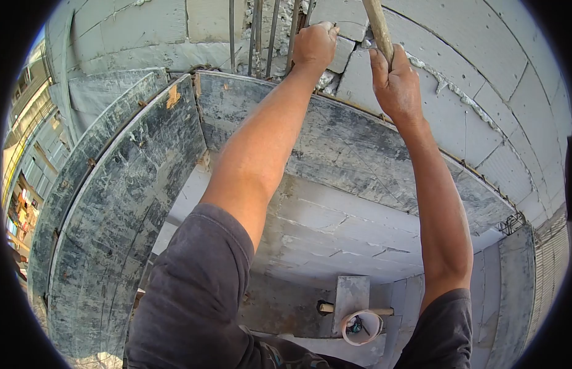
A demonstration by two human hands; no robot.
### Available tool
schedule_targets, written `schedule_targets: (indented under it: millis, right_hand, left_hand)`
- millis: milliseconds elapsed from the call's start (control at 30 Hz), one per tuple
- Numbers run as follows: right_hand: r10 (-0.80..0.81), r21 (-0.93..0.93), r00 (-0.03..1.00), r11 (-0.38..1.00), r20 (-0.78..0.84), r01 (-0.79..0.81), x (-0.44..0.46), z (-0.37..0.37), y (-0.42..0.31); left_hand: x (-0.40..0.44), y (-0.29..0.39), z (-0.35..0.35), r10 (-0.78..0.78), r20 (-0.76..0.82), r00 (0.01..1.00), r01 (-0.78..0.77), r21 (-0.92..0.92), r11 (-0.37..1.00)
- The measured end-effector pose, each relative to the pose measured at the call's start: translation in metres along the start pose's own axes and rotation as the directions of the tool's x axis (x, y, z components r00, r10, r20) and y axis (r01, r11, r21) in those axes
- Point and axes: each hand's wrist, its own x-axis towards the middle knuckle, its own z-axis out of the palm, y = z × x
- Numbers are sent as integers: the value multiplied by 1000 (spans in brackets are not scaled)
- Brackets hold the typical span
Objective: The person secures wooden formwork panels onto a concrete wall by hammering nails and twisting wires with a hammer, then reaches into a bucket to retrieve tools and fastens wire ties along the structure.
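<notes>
My left hand (315, 46) is closed at the block wall, beside the upright steel bars (257, 37); a small dark tip of something shows past its fingers, too small to name. My right hand (398, 86) is wrapped round a wooden handle (378, 27), which runs up out of view at the top. Behind both hands stands the grey block wall (446, 104), with broken edges and rough mortar between them. Below the hands runs a stained formwork board (353, 147).
Tall formwork panels (126, 190) stand at the left. Far below, a white bucket (362, 327) with items in it sits by a narrow board (352, 295) and a wooden pole (378, 311). Tied wire (512, 222) sticks out at the right corner. Buildings show at far left.
</notes>
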Motion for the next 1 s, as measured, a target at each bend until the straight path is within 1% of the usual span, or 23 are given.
schedule_targets:
  millis: [33, 133, 233, 333, 433, 533, 633, 733, 833, 933, 1000]
  right_hand:
    - [-7, 21, 1000, 1000, -29, 7, -2, 1, 2]
    - [69, -191, 981, 981, 181, -34, 8, 10, 28]
    - [147, -137, 967, 983, 209, -120, 9, -11, 2]
    - [109, 4, 994, 994, 33, -109, 2, -11, -15]
    - [122, -238, 976, 968, 181, -77, 3, 8, 15]
    - [197, -147, 945, 976, 263, -163, 16, -1, 8]
    - [117, -103, 985, 989, 127, -104, 13, -13, -11]
    - [55, -13, 998, 998, -8, -55, 7, -8, -9]
    - [103, -269, 965, 962, 242, -35, 14, 9, 32]
    - [127, -223, 959, 972, 252, -70, 18, -14, 5]
    - [116, -106, 982, 989, 146, -101, 13, -19, -11]
  left_hand:
    - [0, 0, -1, 13, 10, 1000, -13, 11, 1000]
    - [-3, 6, -10, 47, 24, 999, -47, 18, 999]
    - [-4, 6, -8, 42, 10, 999, -42, -16, 999]
    - [-3, 5, -5, 26, -7, 1000, -26, -34, 999]
    - [-6, 5, -7, 19, -1, 1000, -19, -36, 999]
    - [0, 5, -6, 23, 14, 1000, -23, -25, 999]
    - [2, -3, 2, 21, 12, 1000, -21, -18, 1000]
    - [1, -2, 1, -1, 11, 1000, 1, -3, 1000]
    - [0, 1, -3, -6, 27, 1000, 6, 9, 1000]
    - [0, 0, 0, -6, 17, 1000, 6, -16, 1000]
    - [1, -2, 2, -20, 20, 1000, 21, -30, 999]
